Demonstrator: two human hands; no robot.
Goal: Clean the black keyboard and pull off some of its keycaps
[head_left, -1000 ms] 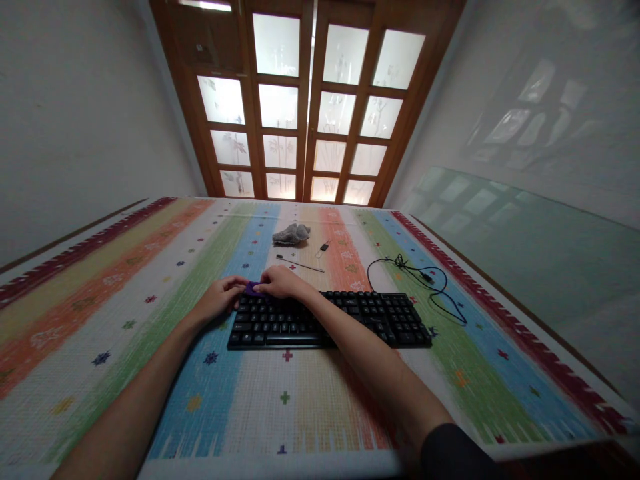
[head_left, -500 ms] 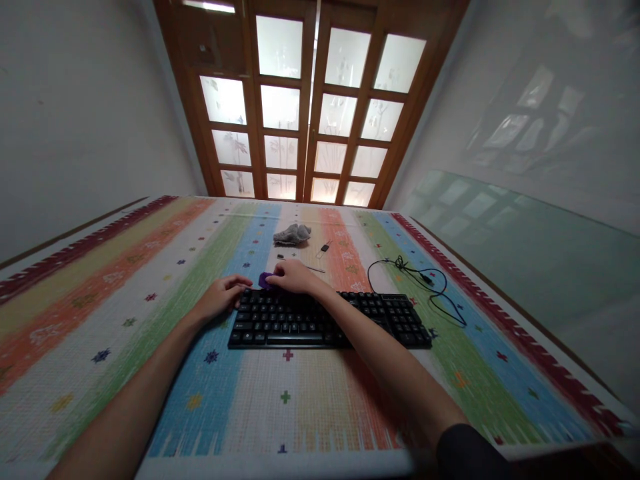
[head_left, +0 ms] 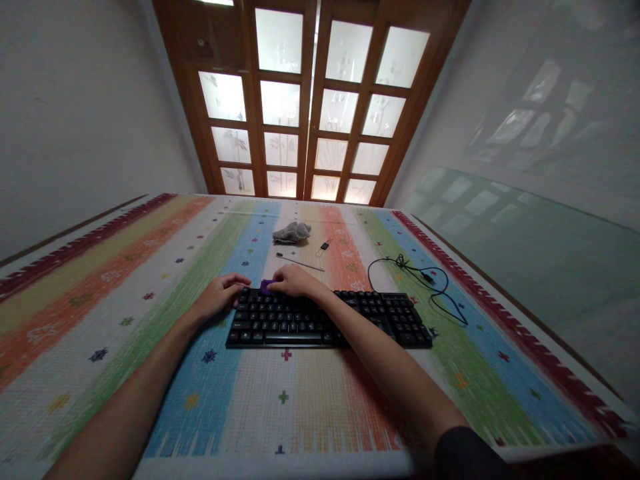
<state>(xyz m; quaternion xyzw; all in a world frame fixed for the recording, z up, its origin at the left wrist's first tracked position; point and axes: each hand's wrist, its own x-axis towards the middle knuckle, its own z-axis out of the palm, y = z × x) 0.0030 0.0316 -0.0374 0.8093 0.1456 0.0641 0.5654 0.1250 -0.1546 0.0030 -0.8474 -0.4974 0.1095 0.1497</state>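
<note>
A black keyboard [head_left: 285, 327] lies flat on the striped tablecloth in front of me. My left hand [head_left: 223, 293] holds its far left corner, with the fingers bent around the back edge and the thumb by the side. My right hand [head_left: 294, 280] reaches across the keys from the right, its forearm covering part of them. Between its thumb and fingers is a soft purple lump [head_left: 265, 287], pressed at the keyboard's back edge near the left end. The fingers hide part of the lump, and I cannot tell exactly what it is.
Behind the keyboard lie a thin rod with a dark tip [head_left: 301, 262], a crumpled grey cloth [head_left: 292, 233] and a small black piece with wire loops [head_left: 325, 247]. A black cable [head_left: 400, 261] coils at the right. The patterned tablecloth [head_left: 175, 393] covers the table, with walls on both sides.
My right hand and the purple lump have shifted slightly down towards the keys, so more of the thin rod shows. My left hand stays at the corner.
</note>
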